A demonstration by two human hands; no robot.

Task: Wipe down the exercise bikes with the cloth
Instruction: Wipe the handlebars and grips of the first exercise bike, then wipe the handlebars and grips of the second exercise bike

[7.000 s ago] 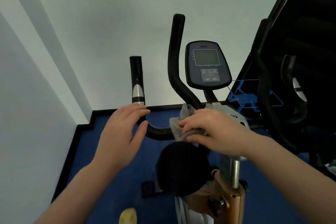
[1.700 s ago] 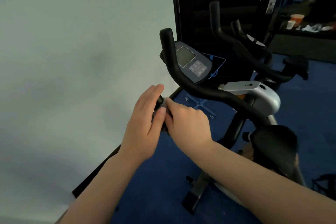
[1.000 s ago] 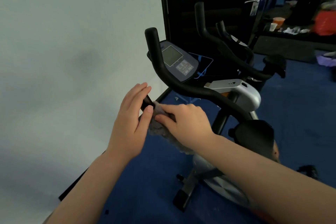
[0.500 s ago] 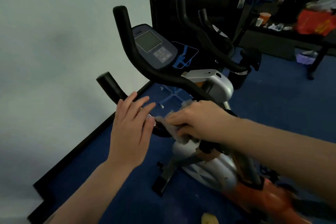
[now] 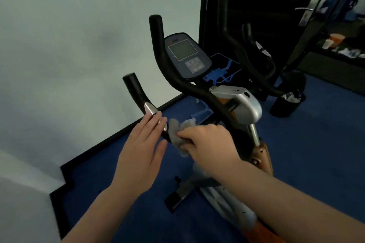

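1. Grey cloth (image 5: pixel 178 133) is bunched up in the right hand (image 5: pixel 207 144), whose fingers curl round it and press it against the lower bend of the left handlebar (image 5: pixel 138 94) on the exercise bike (image 5: pixel 237 108).
2. Left hand (image 5: pixel 141 154) is flat with its fingers straight, not gripping anything. The fingertips (image 5: pixel 155 117) sit right against that same handlebar, just below the silver sensor patch (image 5: pixel 149 108) and just left of the cloth.
3. Right handlebar (image 5: pixel 167 69) curves up past the hands on the far side, pretty much all black foam.
4. Console (image 5: pixel 186 55) sits between the two bars, dark blue-ish with a grey screen and a small button pad under it.
5. Below that there's the silver housing (image 5: pixel 241 102) of the bike and some orange frame (image 5: pixel 264 154) on the right, plus the base foot (image 5: pixel 177 198) on the blue carpet (image 5: pixel 316 154).
6. Far right is a second bike (image 5: pixel 246 61) in front of a dark door (image 5: pixel 266 6), with a black bin (image 5: pixel 286 104) next to it.
7. Pale wall (image 5: pixel 69 45) fills the left side, black skirting (image 5: pixel 98 150) along the bottom.
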